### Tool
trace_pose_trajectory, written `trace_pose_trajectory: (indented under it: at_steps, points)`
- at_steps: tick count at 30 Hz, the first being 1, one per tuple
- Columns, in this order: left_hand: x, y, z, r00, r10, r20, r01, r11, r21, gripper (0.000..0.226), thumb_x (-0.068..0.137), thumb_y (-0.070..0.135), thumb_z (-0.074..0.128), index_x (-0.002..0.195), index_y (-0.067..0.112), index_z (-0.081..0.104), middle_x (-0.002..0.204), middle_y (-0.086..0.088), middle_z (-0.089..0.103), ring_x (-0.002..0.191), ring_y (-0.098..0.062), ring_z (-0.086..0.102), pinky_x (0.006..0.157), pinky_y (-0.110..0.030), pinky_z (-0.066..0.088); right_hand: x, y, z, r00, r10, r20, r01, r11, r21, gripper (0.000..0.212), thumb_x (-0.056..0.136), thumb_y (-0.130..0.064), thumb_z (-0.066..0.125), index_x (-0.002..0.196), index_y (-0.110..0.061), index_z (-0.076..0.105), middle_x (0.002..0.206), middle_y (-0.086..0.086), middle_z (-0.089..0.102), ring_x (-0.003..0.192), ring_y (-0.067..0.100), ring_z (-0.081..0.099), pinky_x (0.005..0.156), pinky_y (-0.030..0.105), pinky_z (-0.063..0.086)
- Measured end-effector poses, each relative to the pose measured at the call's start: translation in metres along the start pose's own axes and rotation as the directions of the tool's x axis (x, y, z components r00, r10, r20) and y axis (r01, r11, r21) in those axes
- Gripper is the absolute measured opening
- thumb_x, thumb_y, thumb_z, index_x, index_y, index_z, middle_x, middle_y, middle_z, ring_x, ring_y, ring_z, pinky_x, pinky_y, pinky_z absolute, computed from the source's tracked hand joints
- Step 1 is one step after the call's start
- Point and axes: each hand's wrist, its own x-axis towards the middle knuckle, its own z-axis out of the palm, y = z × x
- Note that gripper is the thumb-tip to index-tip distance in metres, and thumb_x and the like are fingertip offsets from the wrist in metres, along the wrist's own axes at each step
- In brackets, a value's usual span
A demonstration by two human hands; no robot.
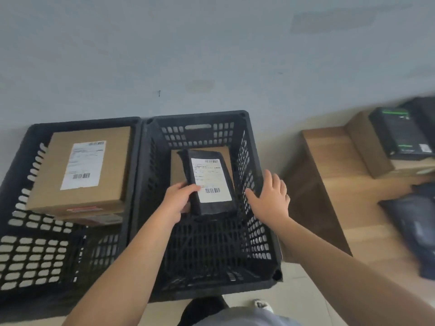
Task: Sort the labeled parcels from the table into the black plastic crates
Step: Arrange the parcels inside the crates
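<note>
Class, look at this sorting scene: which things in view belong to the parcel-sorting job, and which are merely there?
Part of the job:
black parcel, gripped by the left hand
right hand, open
right crate
left crate with a labelled box
parcels waiting on the table

Merely there:
wall
shoe

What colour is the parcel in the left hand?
Black, with a white label; the parcel shows best in the head view.

2 crates (141, 175) left of table (329, 161).
</note>
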Motion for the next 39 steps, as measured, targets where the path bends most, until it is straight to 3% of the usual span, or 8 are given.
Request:
trace_pose_trajectory:
  at_steps: [4,8,12,16,28,32,35,39]
  points:
    - [0.067,0.006,0.013,0.993,-0.071,0.099,0.073,0.997,-0.021,0.032,0.095,0.014,0.073,0.126,0.018,0.068,0.117,-0.004,0.076,0.108,-0.026,0.071,0.098,-0.045,0.058,0.005,0.005,0.020,0.991,0.037,-0.125,-0.053,0.991,-0.125,0.079,0.102,-0.050,0.051,0.163,-0.016,0.014,0.170,0.015,0.018,0.158,0.036,0.007,0.123,0.059,0.018]
    - [0.108,0.010,0.035,0.979,-0.071,0.190,0.076,0.997,-0.016,0.028,0.097,0.014,0.069,0.123,0.025,0.068,0.099,0.010,0.079,0.099,-0.011,0.069,0.070,-0.025,0.054,0.008,0.005,0.027,0.991,0.017,-0.132,-0.046,0.974,-0.221,0.076,0.102,-0.047,0.052,0.163,-0.012,0.022,0.168,0.016,0.026,0.158,0.036,0.013,0.123,0.059,0.022]
    - [0.129,0.004,0.057,0.985,-0.016,0.174,0.028,0.997,-0.066,0.043,0.098,0.011,0.066,0.140,0.019,0.061,0.125,-0.001,0.074,0.107,-0.015,0.069,0.074,-0.024,0.056,0.008,0.003,0.026,0.984,0.045,-0.173,-0.074,0.983,-0.167,0.071,0.101,-0.044,0.057,0.158,-0.008,0.033,0.160,0.014,0.039,0.154,0.035,0.025,0.121,0.059,0.030]
    - [0.131,0.000,0.065,0.991,0.078,0.106,-0.077,0.997,-0.016,0.036,0.101,0.014,0.063,0.136,0.022,0.066,0.120,0.005,0.073,0.100,-0.009,0.070,0.059,-0.014,0.056,0.008,0.002,0.025,0.981,0.066,-0.184,-0.091,0.987,-0.131,0.068,0.100,-0.041,0.059,0.155,-0.007,0.036,0.155,0.012,0.045,0.151,0.034,0.030,0.119,0.057,0.033]
    - [0.137,0.004,0.058,0.987,0.042,0.156,-0.046,0.999,0.018,0.049,0.101,0.016,0.066,0.148,0.024,0.053,0.134,0.000,0.068,0.108,-0.015,0.067,0.085,-0.034,0.057,0.009,0.002,0.025,0.980,0.071,-0.186,-0.087,0.993,-0.078,0.067,0.100,-0.042,0.058,0.154,-0.008,0.038,0.148,0.012,0.050,0.144,0.034,0.038,0.113,0.055,0.039]
    - [0.109,0.014,0.056,0.997,0.052,0.059,-0.050,0.998,-0.025,0.072,0.099,0.012,0.068,0.161,0.025,0.032,0.158,-0.008,0.046,0.130,-0.027,0.057,0.093,-0.036,0.052,0.005,0.005,0.022,0.980,0.049,-0.193,-0.041,0.998,0.042,0.060,0.102,-0.041,0.058,0.153,-0.013,0.041,0.150,0.007,0.049,0.144,0.028,0.035,0.117,0.050,0.037]
    - [0.069,0.020,0.055,0.990,0.136,-0.034,-0.137,0.990,-0.024,0.060,0.100,0.013,0.064,0.155,0.023,0.041,0.147,-0.003,0.053,0.121,-0.019,0.055,0.082,-0.029,0.051,-0.007,0.011,0.016,0.968,0.079,-0.240,-0.019,0.969,0.246,0.055,0.103,-0.038,0.059,0.152,-0.020,0.044,0.152,-0.001,0.048,0.145,0.017,0.032,0.119,0.038,0.033]
    - [0.007,0.028,0.071,0.964,0.265,0.020,-0.264,0.963,-0.052,0.021,0.100,0.012,0.063,0.114,0.026,0.070,0.118,0.008,0.070,0.112,-0.012,0.066,0.095,-0.030,0.056,-0.040,0.033,0.002,0.927,0.183,-0.327,-0.030,0.906,0.423,0.044,0.102,-0.039,0.061,0.143,-0.028,0.053,0.138,-0.017,0.051,0.136,0.008,0.043,0.113,0.032,0.038]
